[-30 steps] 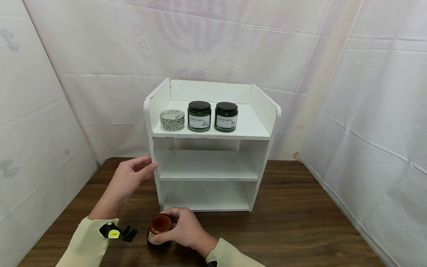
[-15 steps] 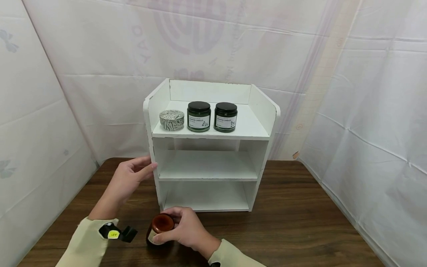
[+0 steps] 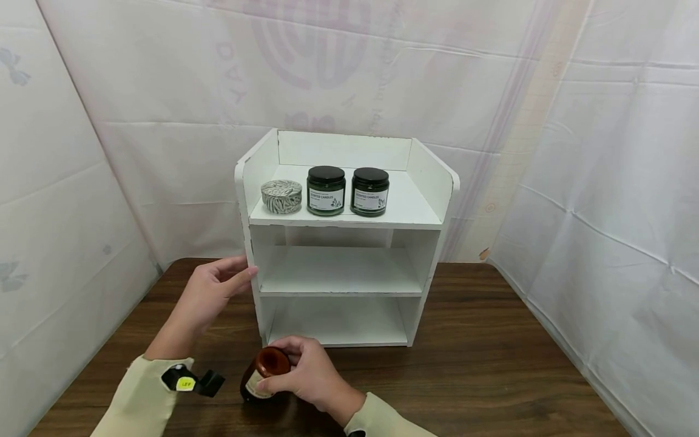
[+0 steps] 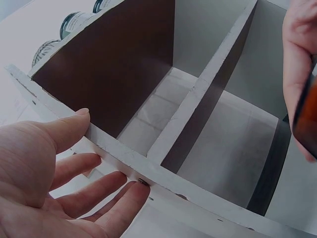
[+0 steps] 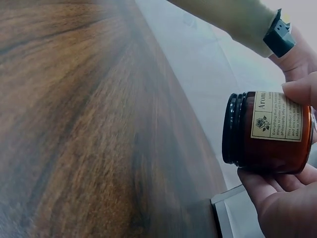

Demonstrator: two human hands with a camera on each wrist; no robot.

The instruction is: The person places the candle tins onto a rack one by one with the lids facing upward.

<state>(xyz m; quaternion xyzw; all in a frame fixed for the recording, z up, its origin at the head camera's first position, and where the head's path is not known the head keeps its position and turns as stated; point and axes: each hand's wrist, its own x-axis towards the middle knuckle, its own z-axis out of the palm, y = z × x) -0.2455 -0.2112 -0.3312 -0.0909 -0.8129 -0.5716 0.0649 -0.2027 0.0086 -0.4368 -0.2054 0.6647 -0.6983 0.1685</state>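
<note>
In the head view my right hand (image 3: 310, 373) holds an amber glass candle jar (image 3: 261, 383) low over the wooden table, in front of the shelf. The jar is tilted, its reddish glass base up and its black lid down; the right wrist view shows its cream label (image 5: 277, 117) between thumb and fingers. Whether the lid touches the table cannot be told. My left hand (image 3: 214, 284) rests against the left side panel of the white shelf (image 3: 341, 291), its fingers fairly straight along the outer face. In the left wrist view its thumb (image 4: 74, 126) lies at the front edge.
On the top shelf stand a round patterned tin (image 3: 281, 196) and two dark green candle jars, one in the middle (image 3: 326, 191) and one beside it (image 3: 370, 192). The brown table (image 3: 469, 352) extends to both sides of the shelf. White sheeting (image 3: 180, 170) hangs behind and at the sides.
The jar has tipped further in my right hand, its base swinging right and slightly up and more of its label showing. My left hand has stayed at the shelf's side.
</note>
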